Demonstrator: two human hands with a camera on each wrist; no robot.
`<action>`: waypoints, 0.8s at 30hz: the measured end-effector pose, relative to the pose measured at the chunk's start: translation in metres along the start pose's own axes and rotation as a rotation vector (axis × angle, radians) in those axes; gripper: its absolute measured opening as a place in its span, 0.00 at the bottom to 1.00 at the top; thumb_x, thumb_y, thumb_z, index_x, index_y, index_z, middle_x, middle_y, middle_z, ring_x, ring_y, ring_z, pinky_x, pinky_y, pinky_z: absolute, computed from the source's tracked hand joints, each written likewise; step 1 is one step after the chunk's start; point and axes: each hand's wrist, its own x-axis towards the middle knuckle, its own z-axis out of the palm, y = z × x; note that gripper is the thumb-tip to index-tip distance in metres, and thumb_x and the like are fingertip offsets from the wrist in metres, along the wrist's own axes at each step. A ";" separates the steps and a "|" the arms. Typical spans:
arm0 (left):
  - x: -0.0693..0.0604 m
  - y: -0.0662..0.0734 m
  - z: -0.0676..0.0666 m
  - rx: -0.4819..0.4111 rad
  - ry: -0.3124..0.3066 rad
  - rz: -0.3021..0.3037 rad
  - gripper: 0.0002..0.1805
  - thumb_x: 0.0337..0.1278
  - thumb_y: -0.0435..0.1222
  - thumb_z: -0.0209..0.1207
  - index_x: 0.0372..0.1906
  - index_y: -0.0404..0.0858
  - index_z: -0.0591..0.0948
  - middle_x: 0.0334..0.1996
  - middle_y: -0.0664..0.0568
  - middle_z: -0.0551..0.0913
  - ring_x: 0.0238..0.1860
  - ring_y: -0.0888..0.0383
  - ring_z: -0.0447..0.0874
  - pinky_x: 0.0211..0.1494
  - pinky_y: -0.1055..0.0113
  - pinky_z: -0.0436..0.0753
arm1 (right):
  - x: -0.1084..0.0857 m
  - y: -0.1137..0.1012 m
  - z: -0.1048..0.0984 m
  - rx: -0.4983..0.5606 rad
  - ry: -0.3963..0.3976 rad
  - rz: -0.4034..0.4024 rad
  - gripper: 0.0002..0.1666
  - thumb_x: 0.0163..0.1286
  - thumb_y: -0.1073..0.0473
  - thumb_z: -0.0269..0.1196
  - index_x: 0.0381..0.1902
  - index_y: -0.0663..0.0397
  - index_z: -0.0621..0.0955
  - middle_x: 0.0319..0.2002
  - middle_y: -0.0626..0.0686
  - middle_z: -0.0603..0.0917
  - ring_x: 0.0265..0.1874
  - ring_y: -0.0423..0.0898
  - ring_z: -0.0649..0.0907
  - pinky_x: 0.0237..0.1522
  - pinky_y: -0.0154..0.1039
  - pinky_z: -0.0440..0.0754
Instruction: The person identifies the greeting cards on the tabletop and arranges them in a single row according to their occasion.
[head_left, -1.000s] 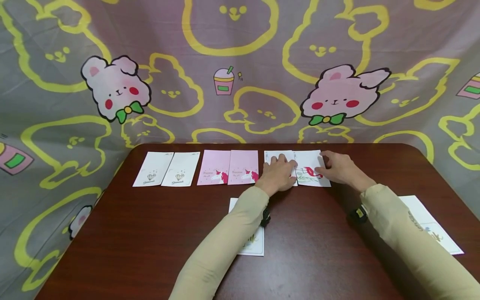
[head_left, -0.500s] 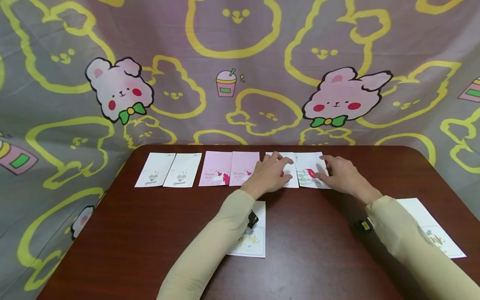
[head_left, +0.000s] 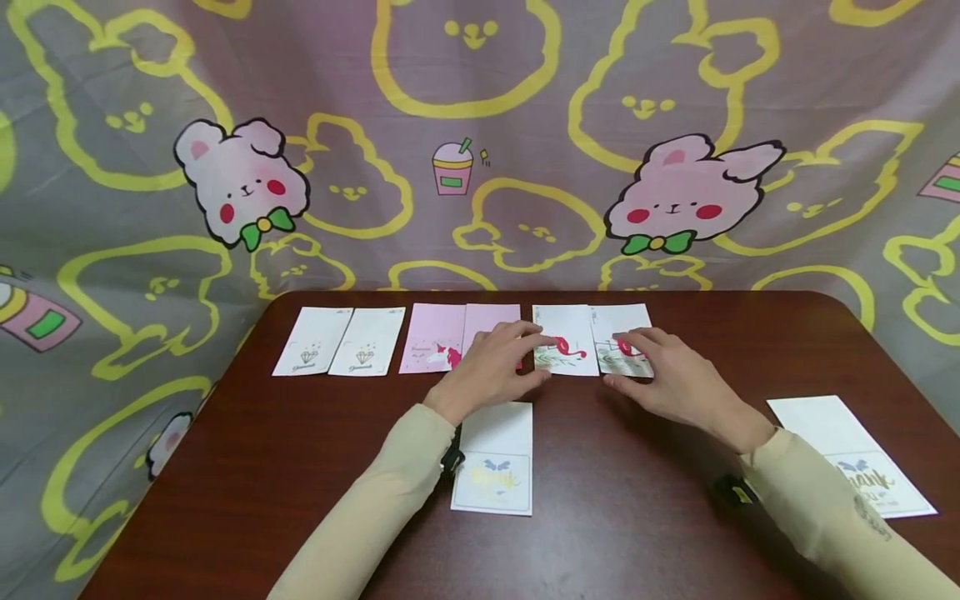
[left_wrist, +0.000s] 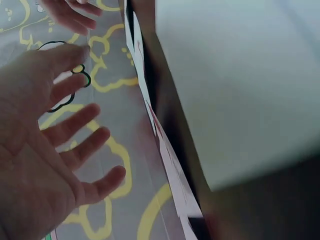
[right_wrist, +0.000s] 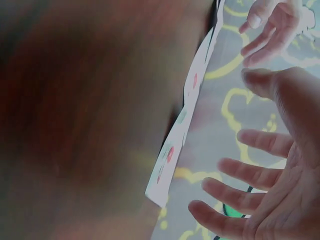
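Note:
Two white flamingo cards lie side by side at the back of the table, the left one (head_left: 566, 321) in full view and the right one (head_left: 621, 318) partly behind my right hand (head_left: 678, 383). That hand hovers over its right part with fingers spread, holding nothing. My left hand (head_left: 487, 367) is also unclenched, over the right pink unicorn card (head_left: 491, 317) and hiding much of it. The wrist views show both palms (left_wrist: 35, 145) bare, fingers apart and off the cards. Below my left hand lies a white thank-you card (head_left: 495, 433) with gold lettering.
Another pink unicorn card (head_left: 435, 325) and two white diamond cards, a left one (head_left: 311, 333) and a right one (head_left: 367, 337), continue the back row. A second thank-you card (head_left: 855, 458) lies at the right, partly under my sleeve. Patterned cloth (head_left: 525, 142) hangs behind the brown table (head_left: 637, 525).
My left hand has lifted off the left flamingo card and drawn left and nearer, uncovering it. My right hand has come slightly nearer, leaving the right card's top edge. The cards stay put.

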 end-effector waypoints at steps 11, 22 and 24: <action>-0.052 -0.018 -0.011 0.096 -0.046 -0.016 0.33 0.60 0.59 0.65 0.70 0.57 0.76 0.74 0.55 0.72 0.75 0.50 0.67 0.72 0.39 0.69 | -0.012 -0.029 0.015 -0.058 0.065 -0.181 0.42 0.61 0.34 0.71 0.66 0.51 0.80 0.66 0.63 0.79 0.61 0.64 0.81 0.55 0.63 0.83; -0.096 -0.036 -0.019 0.055 -0.189 -0.181 0.46 0.44 0.61 0.74 0.72 0.53 0.75 0.68 0.49 0.76 0.69 0.47 0.72 0.74 0.41 0.69 | -0.018 -0.057 0.031 -0.062 0.011 -0.326 0.44 0.58 0.30 0.72 0.66 0.47 0.80 0.60 0.55 0.83 0.57 0.53 0.84 0.53 0.53 0.86; -0.099 -0.038 -0.020 0.051 -0.194 -0.191 0.47 0.43 0.61 0.75 0.72 0.51 0.75 0.67 0.48 0.76 0.67 0.47 0.73 0.73 0.41 0.70 | -0.018 -0.061 0.034 -0.069 -0.011 -0.336 0.44 0.58 0.29 0.71 0.66 0.47 0.80 0.61 0.53 0.83 0.58 0.52 0.84 0.51 0.52 0.86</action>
